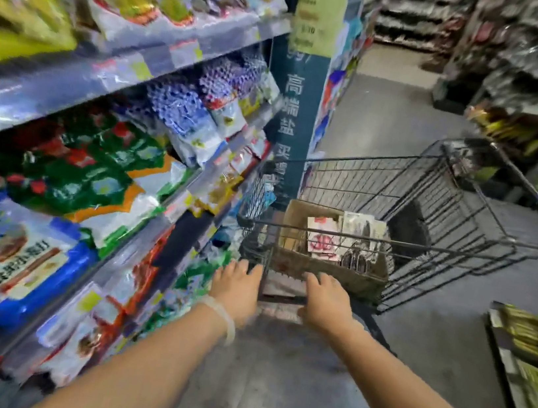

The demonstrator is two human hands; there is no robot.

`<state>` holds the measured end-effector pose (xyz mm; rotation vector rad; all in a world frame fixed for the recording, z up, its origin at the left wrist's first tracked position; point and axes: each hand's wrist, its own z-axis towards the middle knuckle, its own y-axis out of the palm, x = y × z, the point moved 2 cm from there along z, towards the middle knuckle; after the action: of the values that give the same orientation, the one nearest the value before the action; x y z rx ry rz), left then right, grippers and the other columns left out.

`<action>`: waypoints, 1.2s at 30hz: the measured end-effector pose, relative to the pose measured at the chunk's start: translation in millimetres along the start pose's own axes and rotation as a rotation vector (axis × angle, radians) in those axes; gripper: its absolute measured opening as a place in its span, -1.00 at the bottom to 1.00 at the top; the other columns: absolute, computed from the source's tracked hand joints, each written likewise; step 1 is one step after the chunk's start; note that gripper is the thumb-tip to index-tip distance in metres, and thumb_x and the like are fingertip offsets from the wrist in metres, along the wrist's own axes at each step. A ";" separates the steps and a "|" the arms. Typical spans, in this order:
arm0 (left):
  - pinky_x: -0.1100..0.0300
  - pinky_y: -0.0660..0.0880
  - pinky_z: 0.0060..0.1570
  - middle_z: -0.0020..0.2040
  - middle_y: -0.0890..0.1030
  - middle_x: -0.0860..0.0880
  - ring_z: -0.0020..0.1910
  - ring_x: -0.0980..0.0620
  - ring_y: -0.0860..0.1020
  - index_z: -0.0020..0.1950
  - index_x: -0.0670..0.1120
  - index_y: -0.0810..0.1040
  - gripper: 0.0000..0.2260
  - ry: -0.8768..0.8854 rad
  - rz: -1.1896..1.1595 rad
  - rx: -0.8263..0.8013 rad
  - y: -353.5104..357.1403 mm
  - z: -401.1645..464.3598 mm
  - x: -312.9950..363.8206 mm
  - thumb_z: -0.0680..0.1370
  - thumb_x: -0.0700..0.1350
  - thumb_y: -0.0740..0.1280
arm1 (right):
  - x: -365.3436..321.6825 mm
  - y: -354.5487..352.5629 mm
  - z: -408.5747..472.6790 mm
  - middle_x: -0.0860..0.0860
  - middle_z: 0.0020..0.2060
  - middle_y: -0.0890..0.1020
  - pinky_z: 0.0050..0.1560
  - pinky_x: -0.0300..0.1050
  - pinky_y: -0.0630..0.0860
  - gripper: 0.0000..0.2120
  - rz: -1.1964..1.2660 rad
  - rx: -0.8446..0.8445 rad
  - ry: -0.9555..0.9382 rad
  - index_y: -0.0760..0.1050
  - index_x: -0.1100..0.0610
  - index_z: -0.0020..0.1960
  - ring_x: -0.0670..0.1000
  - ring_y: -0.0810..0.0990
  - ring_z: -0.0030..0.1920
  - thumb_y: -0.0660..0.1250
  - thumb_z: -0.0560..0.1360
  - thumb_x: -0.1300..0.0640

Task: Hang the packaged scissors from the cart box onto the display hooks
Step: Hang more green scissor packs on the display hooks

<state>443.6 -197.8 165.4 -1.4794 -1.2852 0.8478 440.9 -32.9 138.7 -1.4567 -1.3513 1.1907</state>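
Note:
A black wire shopping cart [433, 206] stands in the aisle ahead of me. At its near end sits an open cardboard box [295, 228] holding packaged scissors [358, 247] on white cards, standing upright. My left hand [236, 289] and my right hand [328, 303] both rest on the cart's near handle bar [282, 298], fingers curled over it. A pale bracelet circles my left wrist. No display hooks are in view.
Shelves of bagged goods [96, 145] run close along my left side. A blue pillar sign [295, 103] stands at the shelf end, just left of the cart. More shelving [536, 85] lines the right. Grey floor [393, 117] stretches ahead past the cart.

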 end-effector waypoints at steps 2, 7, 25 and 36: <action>-0.05 0.18 0.40 0.49 0.18 -0.15 0.48 -0.18 0.16 0.51 -0.05 0.10 -0.36 0.028 0.002 -0.012 -6.2 43.1 -0.8 0.52 -0.02 0.33 | 9.9 -5.1 33.0 0.15 0.28 0.37 0.32 0.07 0.33 -0.50 0.011 -0.011 0.039 0.23 0.14 0.36 0.20 0.31 0.34 0.29 0.47 0.12; -0.07 0.19 0.42 0.46 0.23 -0.14 0.46 -0.16 0.18 0.48 -0.06 0.15 -0.40 0.101 0.014 0.001 -36.2 153.7 -8.9 0.51 -0.02 0.32 | 30.9 -33.5 124.6 0.16 0.31 0.36 0.30 0.05 0.34 -0.40 0.025 -0.001 0.128 0.18 0.13 0.43 0.20 0.34 0.33 0.30 0.45 0.08; -0.07 0.23 0.40 0.46 0.24 -0.13 0.43 -0.19 0.22 0.44 -0.07 0.22 -0.44 0.095 -0.036 -0.281 -30.8 394.0 21.3 0.51 0.03 0.32 | 146.0 -14.0 342.4 0.13 0.26 0.47 0.28 0.01 0.37 -0.54 0.168 -0.148 0.301 0.34 0.12 0.32 0.13 0.42 0.26 0.32 0.47 0.06; 0.02 0.30 0.35 0.42 0.29 -0.10 0.40 -0.15 0.28 0.43 -0.07 0.24 -0.46 -0.154 -0.225 -0.526 33.0 470.5 32.5 0.52 0.07 0.31 | 146.9 76.2 445.2 0.20 0.37 0.30 0.34 0.01 0.31 -0.61 0.208 -0.365 0.105 0.38 0.08 0.30 0.21 0.29 0.36 0.25 0.49 0.07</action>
<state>22.3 -62.6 -1.1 -1.6452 -1.8524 0.4998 24.6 86.5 -56.2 -1.9300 -1.4226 1.0109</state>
